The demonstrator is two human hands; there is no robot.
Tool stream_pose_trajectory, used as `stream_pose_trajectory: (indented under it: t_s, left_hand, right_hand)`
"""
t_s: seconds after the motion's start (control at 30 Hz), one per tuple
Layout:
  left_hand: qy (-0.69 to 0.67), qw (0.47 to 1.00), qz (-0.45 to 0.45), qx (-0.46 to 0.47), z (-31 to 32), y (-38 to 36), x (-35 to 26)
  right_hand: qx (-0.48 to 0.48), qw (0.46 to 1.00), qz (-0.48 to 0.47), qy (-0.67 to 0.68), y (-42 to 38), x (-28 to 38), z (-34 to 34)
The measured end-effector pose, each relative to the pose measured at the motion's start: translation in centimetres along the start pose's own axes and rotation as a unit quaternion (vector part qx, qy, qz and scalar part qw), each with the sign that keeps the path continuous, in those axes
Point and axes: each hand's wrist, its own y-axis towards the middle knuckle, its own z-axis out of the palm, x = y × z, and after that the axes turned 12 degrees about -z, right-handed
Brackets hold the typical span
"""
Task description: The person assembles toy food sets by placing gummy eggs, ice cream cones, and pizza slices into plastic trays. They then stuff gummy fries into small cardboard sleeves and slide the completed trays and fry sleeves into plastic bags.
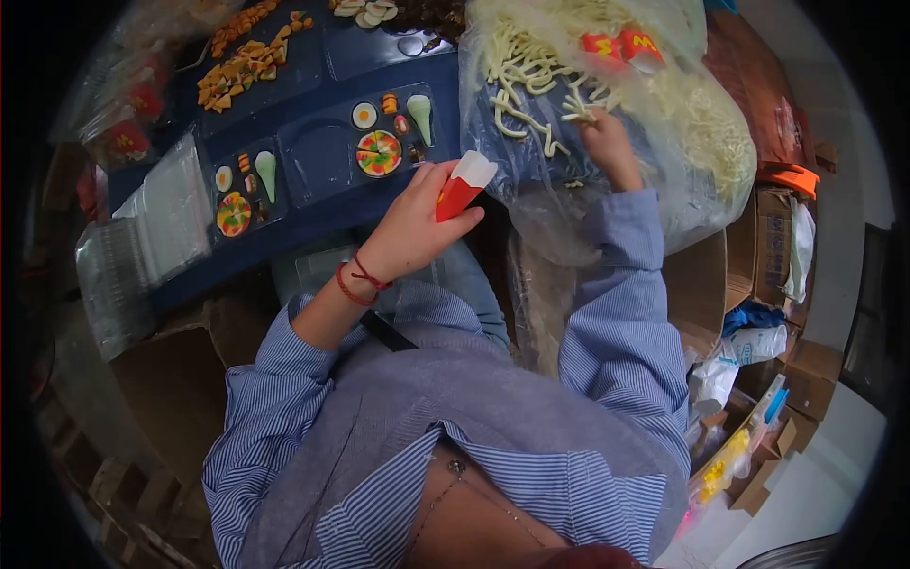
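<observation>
My left hand (409, 224) is closed around a small red fry carton (458, 197) with a white inner back, its top tilted up and to the right. My right hand (609, 150) reaches over an opened clear plastic bag (664, 204) on the table. Its fingers pinch a few pale toy fries (578, 106) at the near edge of a larger spread of toy fries (526, 52). Further back on that pile lie two red cartons (621, 49) with yellow marks.
Clear trays (305, 194) hold a toy pizza (379, 153), egg and green-white spoon-like piece. Orange toy pieces (242, 71) lie at the back left. Stacked clear packaging (171, 204) sits at the left edge; bagged red cartons (123, 133) are behind it. Cardboard boxes (773, 247) stand right.
</observation>
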Motion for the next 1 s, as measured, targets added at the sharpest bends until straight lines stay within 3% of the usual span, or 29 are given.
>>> stream_pose_trajectory:
  t_s: [0.03, 0.1, 0.27, 0.37, 0.53, 0.67, 0.73, 0.77, 0.83, 0.93, 1.0]
  left_hand:
    - [0.000, 1.000, -0.001, 0.000, 0.4, 0.1, -0.2]
    - [0.006, 1.000, 0.015, 0.024, 1.1, 0.4, -0.6]
    - [0.012, 1.000, 0.002, 0.018, 0.7, -0.1, -0.7]
    - [0.011, 1.000, 0.001, 0.001, 0.5, 0.0, -0.4]
    - [0.007, 1.000, 0.007, 0.006, 0.3, -0.2, -0.6]
    - [0.001, 1.000, -0.004, -0.005, -0.5, -0.6, -0.4]
    - [-0.007, 1.000, -0.009, -0.006, -0.6, -0.7, -0.2]
    - [-0.007, 1.000, -0.008, -0.002, -0.6, -0.6, -0.2]
    - [-0.007, 1.000, -0.006, 0.002, -0.6, -0.7, -0.2]
    - [-0.005, 1.000, -0.006, -0.008, -0.7, -0.8, -0.3]
    - [0.035, 0.996, 0.043, -0.066, -0.7, -0.5, -0.1]
  right_hand:
    - [0.015, 0.989, -0.024, -0.144, -0.3, 0.3, 0.6]
    - [0.022, 0.993, -0.019, -0.112, -0.2, 0.8, 1.9]
    - [0.053, 0.967, -0.054, -0.244, 1.2, 1.3, 2.4]
    - [-0.017, 0.978, -0.132, -0.158, 2.1, 3.0, 1.3]
    - [0.058, 0.952, -0.246, -0.174, 3.3, 4.0, 5.1]
    - [0.044, 0.956, -0.203, -0.207, 4.0, 3.7, 5.3]
    - [0.020, 0.989, -0.106, -0.101, 4.3, 4.6, 5.6]
    - [0.020, 0.989, -0.105, -0.101, 4.2, 5.0, 6.1]
    - [0.018, 0.967, -0.099, -0.232, 4.2, 6.1, 7.2]
    - [0.035, 0.950, -0.086, -0.300, 4.3, 7.2, 7.7]
    - [0.032, 0.941, -0.096, -0.324, 4.4, 6.4, 7.8]
